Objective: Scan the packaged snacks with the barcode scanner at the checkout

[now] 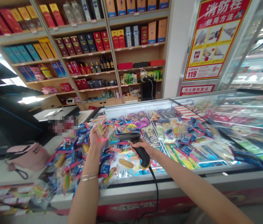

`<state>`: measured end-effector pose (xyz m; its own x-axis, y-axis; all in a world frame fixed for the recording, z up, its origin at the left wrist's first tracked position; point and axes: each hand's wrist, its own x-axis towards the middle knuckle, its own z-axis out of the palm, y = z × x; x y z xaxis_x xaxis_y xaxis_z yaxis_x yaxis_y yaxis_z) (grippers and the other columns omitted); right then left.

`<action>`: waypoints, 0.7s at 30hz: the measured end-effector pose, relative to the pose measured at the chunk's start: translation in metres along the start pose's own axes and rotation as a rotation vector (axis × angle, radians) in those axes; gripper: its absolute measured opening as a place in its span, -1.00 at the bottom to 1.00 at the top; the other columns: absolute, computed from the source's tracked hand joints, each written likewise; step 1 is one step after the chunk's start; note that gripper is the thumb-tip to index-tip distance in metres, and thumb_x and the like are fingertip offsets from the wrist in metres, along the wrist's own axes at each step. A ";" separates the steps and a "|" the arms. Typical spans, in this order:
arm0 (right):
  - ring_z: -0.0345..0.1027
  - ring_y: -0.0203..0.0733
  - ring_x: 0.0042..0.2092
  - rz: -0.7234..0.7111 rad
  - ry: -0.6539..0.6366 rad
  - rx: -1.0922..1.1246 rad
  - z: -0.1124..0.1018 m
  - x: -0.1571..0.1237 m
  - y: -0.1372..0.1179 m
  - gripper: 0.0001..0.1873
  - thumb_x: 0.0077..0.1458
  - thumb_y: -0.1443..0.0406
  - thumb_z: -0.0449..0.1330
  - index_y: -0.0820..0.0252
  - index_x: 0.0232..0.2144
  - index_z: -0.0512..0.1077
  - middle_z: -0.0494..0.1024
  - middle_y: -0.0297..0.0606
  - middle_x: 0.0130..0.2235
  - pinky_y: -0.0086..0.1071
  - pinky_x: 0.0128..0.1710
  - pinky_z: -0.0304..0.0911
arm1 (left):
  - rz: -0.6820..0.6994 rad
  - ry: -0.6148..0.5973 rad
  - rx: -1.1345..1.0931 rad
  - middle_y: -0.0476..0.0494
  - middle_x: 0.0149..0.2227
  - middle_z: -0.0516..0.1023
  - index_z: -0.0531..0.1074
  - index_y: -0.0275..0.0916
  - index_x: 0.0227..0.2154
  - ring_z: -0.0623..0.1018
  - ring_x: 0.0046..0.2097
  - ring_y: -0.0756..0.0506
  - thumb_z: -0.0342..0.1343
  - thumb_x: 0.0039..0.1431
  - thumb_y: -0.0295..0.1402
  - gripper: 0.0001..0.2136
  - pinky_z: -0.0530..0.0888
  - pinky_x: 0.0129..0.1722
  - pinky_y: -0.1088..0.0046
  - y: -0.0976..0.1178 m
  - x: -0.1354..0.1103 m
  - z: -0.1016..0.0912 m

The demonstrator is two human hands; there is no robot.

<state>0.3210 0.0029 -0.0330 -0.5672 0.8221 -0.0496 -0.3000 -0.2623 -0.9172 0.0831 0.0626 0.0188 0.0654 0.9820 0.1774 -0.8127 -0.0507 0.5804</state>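
Note:
Palm up on the left, my left hand (pixel 96 138) holds a small packaged snack (pixel 101 130) in a clear wrapper with yellow and green on it. A red glow falls across the heel of that hand. My right hand (pixel 145 146) is wrapped round the grip of a black and yellow barcode scanner (pixel 143 157), whose head points left at the package. Its cable (pixel 156 186) hangs down in front of the freezer. Beneath both hands lie many wrapped frozen treats, among them a clear-bagged yellow one (pixel 126 163) and a heap of blue packets (pixel 72 158).
The chest freezer (pixel 113 194) has a raised front edge and glass lids (pixel 245 115) at the right. A pink pouch (pixel 30 155) sits on the counter at left, near a dark monitor (pixel 5 121). Shelves of boxed goods (pixel 82 43) stand behind.

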 end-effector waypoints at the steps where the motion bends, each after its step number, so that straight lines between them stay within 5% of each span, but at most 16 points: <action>1: 0.22 -0.36 -0.67 0.002 0.000 0.003 0.000 0.000 0.000 -0.76 -0.18 0.16 0.23 0.24 -0.54 0.35 0.37 -0.39 -0.63 -0.48 -0.71 0.18 | 0.002 0.008 0.004 0.01 -0.55 0.25 0.38 -0.37 0.00 0.25 -0.55 0.05 -0.12 0.19 -0.39 -0.64 0.27 -0.58 0.57 0.000 0.000 0.001; 21: 0.25 -0.33 -0.65 0.021 0.045 0.027 -0.001 0.002 0.003 -0.75 -0.21 0.17 0.25 0.23 -0.52 0.35 0.39 -0.38 -0.61 -0.45 -0.69 0.18 | -0.012 0.025 0.031 0.03 -0.53 0.22 0.40 -0.32 -0.02 0.25 -0.55 0.07 -0.07 0.13 -0.36 -0.63 0.28 -0.59 0.60 0.001 0.002 -0.001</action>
<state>0.3199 0.0043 -0.0358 -0.5385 0.8381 -0.0875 -0.3090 -0.2930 -0.9048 0.0820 0.0648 0.0184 0.0607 0.9867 0.1507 -0.7934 -0.0439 0.6072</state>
